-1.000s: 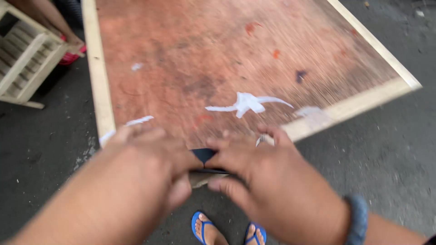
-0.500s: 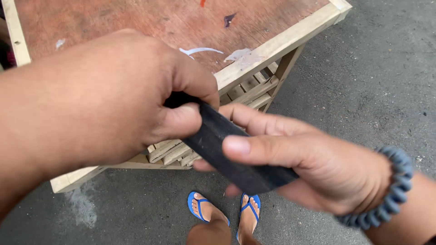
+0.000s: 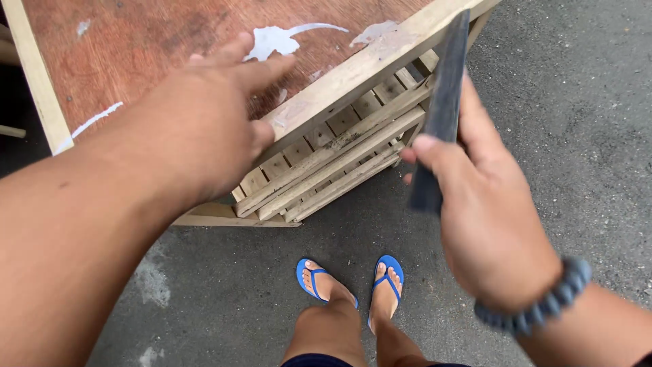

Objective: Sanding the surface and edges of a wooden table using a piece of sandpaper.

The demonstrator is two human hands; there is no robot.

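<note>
Your right hand [image 3: 485,224] has its grip clenched on a dark flat strip [image 3: 441,112], thumb pressed on the near face, fingers wrapped behind. The strip stands nearly upright, its upper end level with the front corner of the worktop [image 3: 170,41], its lower end poking out below your thumb. It hangs off the worktop's front edge, over the slatted wooden rack [image 3: 339,160] beneath that edge; whether it touches the wood you cannot tell. A beaded grey-blue wristband [image 3: 543,302] sits on your right wrist. Your left hand [image 3: 204,129] has its grip released: fingers spread and extended, palm down over the worktop's reddish board, close to the pale wooden front rim [image 3: 353,75]; contact with the board is unclear. White smears [image 3: 275,41] lie on the board just beyond your left fingertips. Below the worktop's front edge, on dark asphalt ground [image 3: 577,136], your feet in blue flip-flops [image 3: 387,272] stand side by side, near the rack's base.
</note>
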